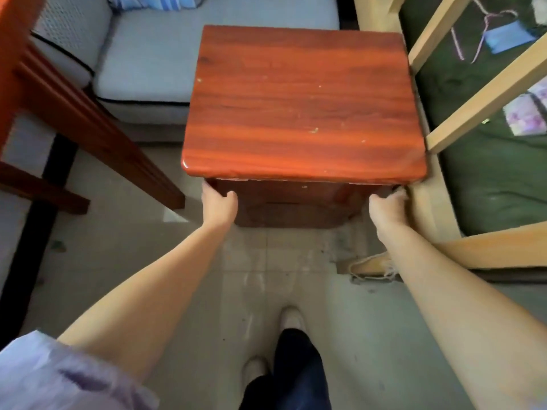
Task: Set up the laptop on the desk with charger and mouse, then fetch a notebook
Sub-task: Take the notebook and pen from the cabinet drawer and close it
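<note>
While standing on tiled floor (124,261), person grips red wooden desk (302,102): left hand (219,204) and right hand (388,206) curl under front corners; desk between sofa (154,60) and bed frame (479,93).

desk (302,99) red-brown woodgrain; sofa (148,54) grey, black piping; mattress (488,173) green

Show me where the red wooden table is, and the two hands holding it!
red wooden table (302,108), head view, middle of its bare top.
left hand (218,207), head view, back of the hand under the near left corner.
right hand (386,207), head view, back of the hand under the near right corner.
</note>
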Demonstrator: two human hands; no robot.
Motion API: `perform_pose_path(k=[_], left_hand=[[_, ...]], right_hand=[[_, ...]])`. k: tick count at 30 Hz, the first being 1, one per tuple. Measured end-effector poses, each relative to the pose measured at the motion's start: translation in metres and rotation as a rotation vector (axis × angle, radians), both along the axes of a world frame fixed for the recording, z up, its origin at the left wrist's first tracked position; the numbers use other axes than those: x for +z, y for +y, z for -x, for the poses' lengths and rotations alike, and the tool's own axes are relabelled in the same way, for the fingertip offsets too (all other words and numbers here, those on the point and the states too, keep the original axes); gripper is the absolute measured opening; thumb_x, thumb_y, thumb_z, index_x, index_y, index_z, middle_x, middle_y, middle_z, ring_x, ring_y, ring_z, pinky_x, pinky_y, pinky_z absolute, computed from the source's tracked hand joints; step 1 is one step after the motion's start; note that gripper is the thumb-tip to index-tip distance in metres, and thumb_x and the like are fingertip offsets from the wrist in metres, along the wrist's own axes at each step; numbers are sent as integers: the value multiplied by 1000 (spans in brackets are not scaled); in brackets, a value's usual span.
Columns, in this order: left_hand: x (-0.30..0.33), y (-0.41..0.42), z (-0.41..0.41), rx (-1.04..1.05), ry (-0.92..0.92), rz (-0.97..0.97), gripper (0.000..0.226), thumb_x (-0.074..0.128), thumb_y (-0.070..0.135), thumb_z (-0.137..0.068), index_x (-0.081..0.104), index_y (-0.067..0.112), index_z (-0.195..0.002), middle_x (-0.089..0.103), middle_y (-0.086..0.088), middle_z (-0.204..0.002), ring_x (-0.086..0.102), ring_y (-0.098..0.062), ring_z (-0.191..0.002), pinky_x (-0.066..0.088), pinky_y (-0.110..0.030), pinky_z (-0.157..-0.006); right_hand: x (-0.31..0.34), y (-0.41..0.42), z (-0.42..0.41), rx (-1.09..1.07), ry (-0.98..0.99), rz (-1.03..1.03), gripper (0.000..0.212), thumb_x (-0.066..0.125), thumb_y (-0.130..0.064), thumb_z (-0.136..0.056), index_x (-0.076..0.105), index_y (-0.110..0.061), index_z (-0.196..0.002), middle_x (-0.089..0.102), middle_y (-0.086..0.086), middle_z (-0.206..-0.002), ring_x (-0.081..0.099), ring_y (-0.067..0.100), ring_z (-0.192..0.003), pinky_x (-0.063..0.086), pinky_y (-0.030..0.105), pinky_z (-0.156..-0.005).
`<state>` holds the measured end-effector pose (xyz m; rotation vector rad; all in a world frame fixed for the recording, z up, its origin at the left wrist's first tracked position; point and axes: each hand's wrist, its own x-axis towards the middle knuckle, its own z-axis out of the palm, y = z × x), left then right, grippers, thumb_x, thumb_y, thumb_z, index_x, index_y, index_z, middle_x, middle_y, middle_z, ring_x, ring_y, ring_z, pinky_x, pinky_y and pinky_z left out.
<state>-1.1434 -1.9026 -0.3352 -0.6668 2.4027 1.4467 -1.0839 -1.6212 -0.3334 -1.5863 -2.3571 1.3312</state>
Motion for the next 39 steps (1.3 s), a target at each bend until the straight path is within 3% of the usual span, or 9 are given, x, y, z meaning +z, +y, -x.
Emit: perform_pose_path(k=[8,14,19,22,28,32,34,37,39], left_hand=[[-27,-5,11,96,149,-10,52,44,1,-81,33,8,-131,52,-15,-130,51,-31,-117,37,-35,-99],[-22,-20,-1,-14,182,120,41,53,7,-78,40,5,-117,55,-17,-116,55,-31,-105,42,-33,-87],[-12,-50,-27,-216,147,220,26,64,12,-82,47,12,-102,58,-4,-95,52,-17,-86,39,-25,-71],[-4,-63,-32,-327,139,270,23,66,13,-82,44,14,-86,60,-3,-84,54,-17,-77,35,-21,-58],[7,-63,-26,-382,101,305,19,69,14,-81,50,12,-87,61,-4,-84,56,-21,-78,39,-27,-69],[12,-58,-33,-245,44,264,17,59,11,-84,54,7,-99,63,-9,-97,55,-21,-84,39,-28,-72],[16,-40,-43,14,-76,-4,32,51,14,-86,50,6,-117,60,-15,-113,55,-22,-92,42,-31,-76],[33,5,-53,404,-338,-771,43,57,29,-84,47,17,-124,52,-15,-121,53,-30,-111,46,-49,-91],[41,29,-43,566,-418,-1014,61,62,30,-84,35,18,-136,42,-18,-135,43,-42,-127,39,-62,-99]], right_hand=[[-24,6,14,-111,135,-23,62,45,-9,-82,21,-11,-139,46,15,-134,49,35,-115,35,34,-89],[-15,7,-8,-45,40,-38,46,41,-12,-80,29,-14,-124,52,12,-122,53,36,-99,44,44,-86],[-6,-12,-36,-96,79,61,66,45,-11,-87,12,-16,-144,45,9,-136,53,30,-115,43,38,-96],[8,-26,-47,-244,165,298,70,47,-15,-90,8,-25,-147,38,3,-142,52,27,-113,49,43,-92],[38,-66,-29,-371,239,1059,76,58,-49,-85,20,-22,-146,26,23,-149,42,43,-128,51,58,-83],[47,-74,1,-648,217,1178,44,60,-23,-89,37,-5,-122,39,27,-136,47,51,-118,49,61,-86],[45,-75,4,-666,193,1171,30,54,-14,-92,38,1,-112,43,29,-132,48,51,-116,49,61,-86],[45,-73,5,-670,193,1158,27,51,-8,-91,37,2,-111,41,30,-133,42,57,-120,47,64,-85],[45,-71,7,-682,206,1152,27,50,-5,-90,37,2,-113,41,30,-133,40,58,-120,47,66,-82]])
